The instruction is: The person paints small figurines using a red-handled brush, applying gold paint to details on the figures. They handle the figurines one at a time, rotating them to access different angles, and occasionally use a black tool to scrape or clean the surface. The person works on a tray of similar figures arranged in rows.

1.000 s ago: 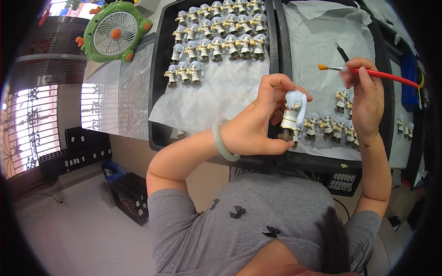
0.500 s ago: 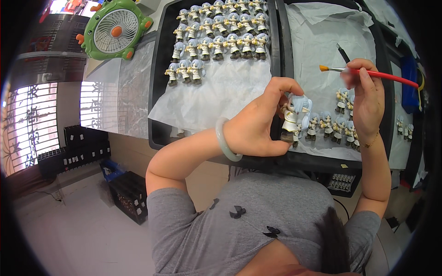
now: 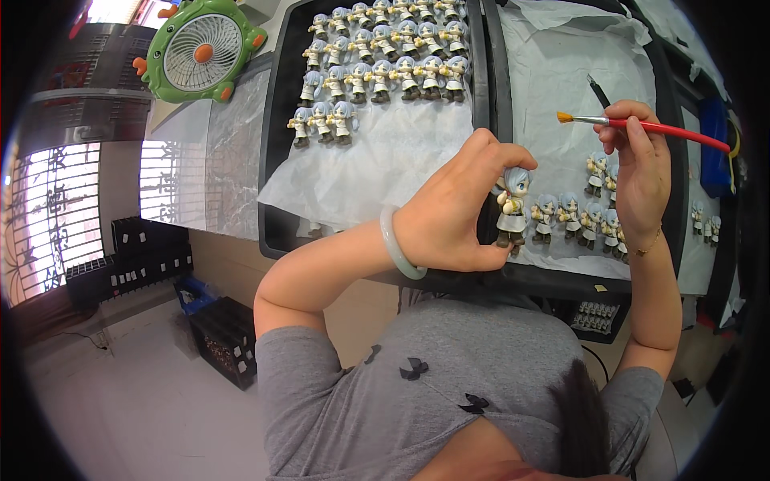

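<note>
My left hand (image 3: 457, 208) pinches a small figurine (image 3: 512, 206) with pale blue hair and a white and brown outfit, upright, just above the near edge of the right tray (image 3: 561, 276). My right hand (image 3: 640, 172) holds a red-handled paintbrush (image 3: 642, 125), its orange-tipped bristles pointing left, a little above and to the right of the figurine. A short row of similar figurines (image 3: 581, 216) stands on white paper between my two hands.
The left black tray (image 3: 277, 160) holds several rows of finished figurines (image 3: 377, 60) on white paper. A green frog-shaped fan (image 3: 200, 52) sits at the far left. Black crates (image 3: 224, 337) stand on the floor below. A second dark brush (image 3: 597, 90) lies on the right tray.
My left hand has turned the figurine from tilted, head down, to upright with its face showing. The brush hand has stayed nearly still.
</note>
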### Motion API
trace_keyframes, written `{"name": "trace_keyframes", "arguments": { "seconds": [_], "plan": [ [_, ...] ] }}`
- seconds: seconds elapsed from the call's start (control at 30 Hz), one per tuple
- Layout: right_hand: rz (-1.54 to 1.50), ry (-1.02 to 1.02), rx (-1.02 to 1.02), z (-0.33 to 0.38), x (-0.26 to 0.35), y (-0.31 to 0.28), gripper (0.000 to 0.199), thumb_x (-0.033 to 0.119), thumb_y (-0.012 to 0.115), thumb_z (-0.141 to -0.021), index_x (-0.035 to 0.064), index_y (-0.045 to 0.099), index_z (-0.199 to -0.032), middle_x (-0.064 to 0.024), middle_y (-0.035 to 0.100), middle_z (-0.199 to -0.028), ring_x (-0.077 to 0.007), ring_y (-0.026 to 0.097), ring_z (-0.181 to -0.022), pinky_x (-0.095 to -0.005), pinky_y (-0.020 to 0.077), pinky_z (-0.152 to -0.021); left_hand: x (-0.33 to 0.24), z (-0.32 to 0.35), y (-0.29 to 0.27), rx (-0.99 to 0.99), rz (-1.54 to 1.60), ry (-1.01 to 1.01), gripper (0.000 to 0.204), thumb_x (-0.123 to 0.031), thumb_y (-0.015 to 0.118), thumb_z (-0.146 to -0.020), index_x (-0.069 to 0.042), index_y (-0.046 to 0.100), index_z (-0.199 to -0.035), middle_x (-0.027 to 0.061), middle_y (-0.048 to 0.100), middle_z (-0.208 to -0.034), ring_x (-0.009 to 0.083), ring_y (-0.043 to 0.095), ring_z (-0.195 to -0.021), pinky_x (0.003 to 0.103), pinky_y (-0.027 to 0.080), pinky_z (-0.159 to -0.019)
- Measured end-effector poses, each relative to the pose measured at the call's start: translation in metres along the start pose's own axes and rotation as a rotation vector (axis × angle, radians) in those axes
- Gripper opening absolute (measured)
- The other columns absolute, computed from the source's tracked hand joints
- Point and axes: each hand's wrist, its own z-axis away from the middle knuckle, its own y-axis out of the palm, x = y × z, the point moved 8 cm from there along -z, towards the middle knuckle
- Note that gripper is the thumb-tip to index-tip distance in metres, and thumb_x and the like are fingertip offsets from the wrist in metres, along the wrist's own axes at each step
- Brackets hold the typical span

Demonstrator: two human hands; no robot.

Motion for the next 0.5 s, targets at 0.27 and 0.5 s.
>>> {"name": "trace_keyframes", "arguments": {
  "seconds": [0.27,0.5],
  "plan": [
    [-0.006,0.001,0.005,-0.0005,-0.0004,0.0017,0.025,0.018,0.038,-0.088,0.0007,0.055,-0.093,-0.0039,0.056,-0.075,-0.0086,0.051,-0.074,-0.0215,0.0355,-0.064,-0.0006,0.0,-0.002,-0.017,-0.15,-0.053,0.062,-0.018,0.07,-0.049,-0.003,0.045,-0.104,0.01,0.044,-0.085,0.0235,0.045,-0.074,0.028,0.039,-0.066],
    [-0.001,-0.001,0.002,-0.0003,-0.0005,0.0019,0.025,0.019,0.039,-0.088,0.0005,0.055,-0.093,-0.004,0.056,-0.075,-0.0088,0.051,-0.074,-0.0216,0.0354,-0.064,0.0023,0.001,-0.0041,-0.045,-0.176,-0.035,0.058,-0.024,0.069,-0.05,-0.002,0.047,-0.099,0.0108,0.047,-0.083,0.0255,0.049,-0.075,0.03,0.04,-0.066]
  ]
}}
